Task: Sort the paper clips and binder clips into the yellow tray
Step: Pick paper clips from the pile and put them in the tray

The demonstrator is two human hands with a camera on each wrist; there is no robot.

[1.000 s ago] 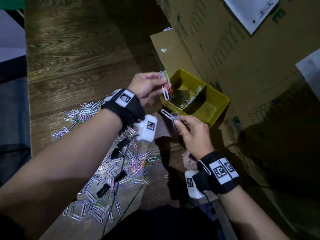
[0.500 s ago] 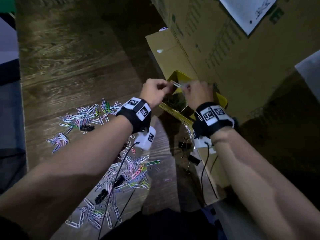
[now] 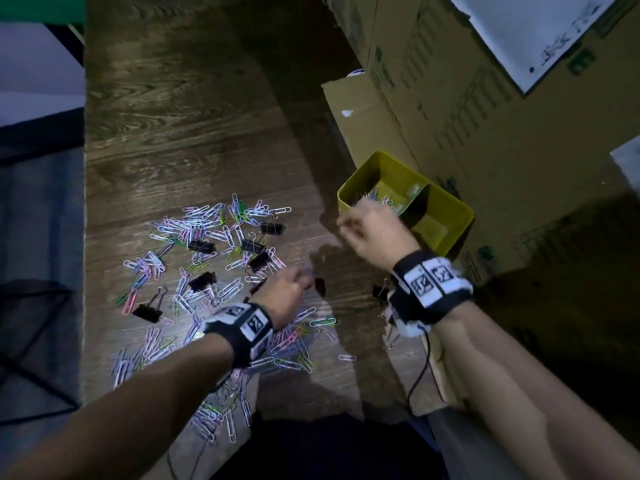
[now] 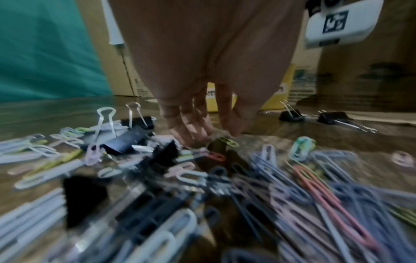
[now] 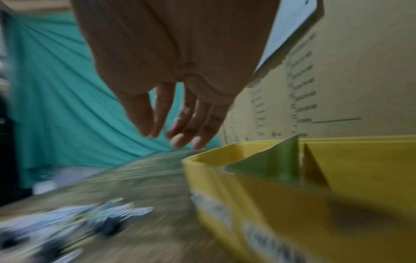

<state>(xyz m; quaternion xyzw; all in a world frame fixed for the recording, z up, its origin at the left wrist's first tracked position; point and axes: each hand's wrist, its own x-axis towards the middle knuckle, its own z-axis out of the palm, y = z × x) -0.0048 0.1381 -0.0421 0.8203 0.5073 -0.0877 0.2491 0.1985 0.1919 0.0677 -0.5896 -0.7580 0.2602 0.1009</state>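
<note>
Paper clips [image 3: 207, 220] and black binder clips [image 3: 201, 244] are lying scattered at every angle across the wooden surface [image 3: 173, 133]. I am seeing the left hand [image 3: 282, 295] hovering over them, fingers curling down, tips together just above a clip; whether it is holding one I cannot tell. The right hand [image 3: 375, 232] is hanging slack and empty at the near-left corner of the yellow tray [image 3: 450, 216], whose long axis is running away to the left.

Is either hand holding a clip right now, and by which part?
Right hand: nothing, fingers loose beside the yellow tray. Left hand: fingertips down at the paper clips; any pinch cannot be told.
</note>
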